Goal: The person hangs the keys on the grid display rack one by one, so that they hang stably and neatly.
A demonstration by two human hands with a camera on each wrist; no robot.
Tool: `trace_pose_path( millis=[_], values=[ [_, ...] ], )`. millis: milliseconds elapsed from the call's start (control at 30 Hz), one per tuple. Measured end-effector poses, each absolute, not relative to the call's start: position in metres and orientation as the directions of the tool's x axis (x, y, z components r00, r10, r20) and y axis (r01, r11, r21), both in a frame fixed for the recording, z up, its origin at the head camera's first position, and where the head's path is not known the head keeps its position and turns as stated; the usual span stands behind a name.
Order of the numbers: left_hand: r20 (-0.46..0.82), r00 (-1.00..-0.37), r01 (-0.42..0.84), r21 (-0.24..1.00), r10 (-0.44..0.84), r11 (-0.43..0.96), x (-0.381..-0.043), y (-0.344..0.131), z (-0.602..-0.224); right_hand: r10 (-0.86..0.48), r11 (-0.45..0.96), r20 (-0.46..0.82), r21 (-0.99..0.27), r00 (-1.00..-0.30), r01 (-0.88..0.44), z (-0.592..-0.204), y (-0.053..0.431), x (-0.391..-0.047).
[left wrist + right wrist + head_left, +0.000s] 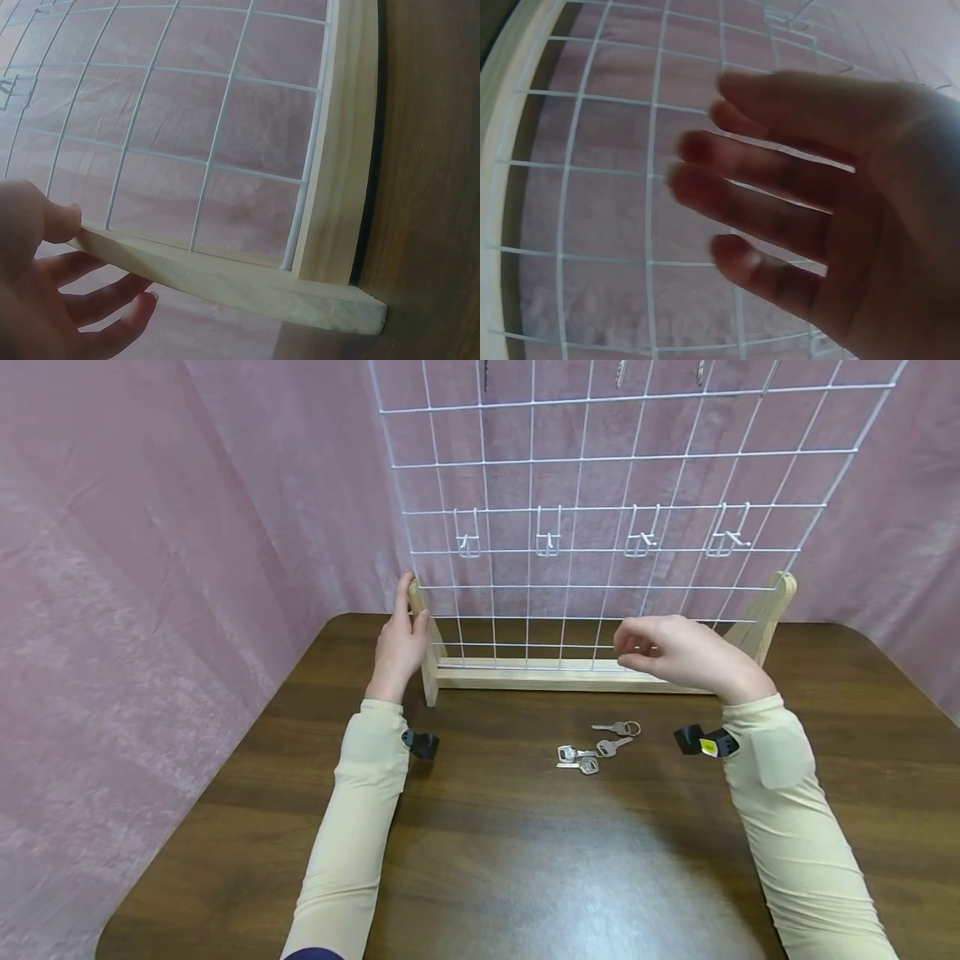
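My left hand (400,647) holds the left upright (417,602) of a wooden stand. In the left wrist view its thumb (64,222) lies against one side of that wood, with the fingers on the far side. A white wire grid panel (528,587) stands in the wooden base (525,678). My right hand (678,652) hovers before the lower right part of the grid, fingers loosely bent and holding nothing. Below it, several silver keys (613,747) lie on the table, one with a ring (633,728).
White wire hooks hang in a row on the grid, among them a left one (467,539) and a right one (726,537). Thin metal pieces (621,372) hang higher up. The right upright (772,610) flanks the panel. Pink curtain (187,568) surrounds the brown table (480,860).
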State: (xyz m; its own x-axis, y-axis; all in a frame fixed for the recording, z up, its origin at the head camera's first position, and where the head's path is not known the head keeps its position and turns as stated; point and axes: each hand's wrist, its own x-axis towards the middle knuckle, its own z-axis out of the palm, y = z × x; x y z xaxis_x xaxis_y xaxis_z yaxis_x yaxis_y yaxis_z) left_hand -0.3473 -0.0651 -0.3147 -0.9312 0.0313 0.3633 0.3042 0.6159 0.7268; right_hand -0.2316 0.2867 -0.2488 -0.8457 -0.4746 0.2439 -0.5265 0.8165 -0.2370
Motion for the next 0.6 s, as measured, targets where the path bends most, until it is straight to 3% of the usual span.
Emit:
trace_pose_path(
  millis=[267, 600],
  values=[
    [0.352, -0.936, 0.295, 0.730, 0.031, 0.617, -0.347, -0.065, -0.314, -0.618, 0.755, -0.018, -0.295, -0.786, -0.586, -0.276, 0.294, -0.252],
    [0.357, -0.934, 0.298, 0.727, 0.031, 0.619, -0.347, -0.065, -0.314, -0.597, 0.777, -0.264, -0.426, -0.758, -0.463, -0.315, 0.308, -0.275]
  ],
)
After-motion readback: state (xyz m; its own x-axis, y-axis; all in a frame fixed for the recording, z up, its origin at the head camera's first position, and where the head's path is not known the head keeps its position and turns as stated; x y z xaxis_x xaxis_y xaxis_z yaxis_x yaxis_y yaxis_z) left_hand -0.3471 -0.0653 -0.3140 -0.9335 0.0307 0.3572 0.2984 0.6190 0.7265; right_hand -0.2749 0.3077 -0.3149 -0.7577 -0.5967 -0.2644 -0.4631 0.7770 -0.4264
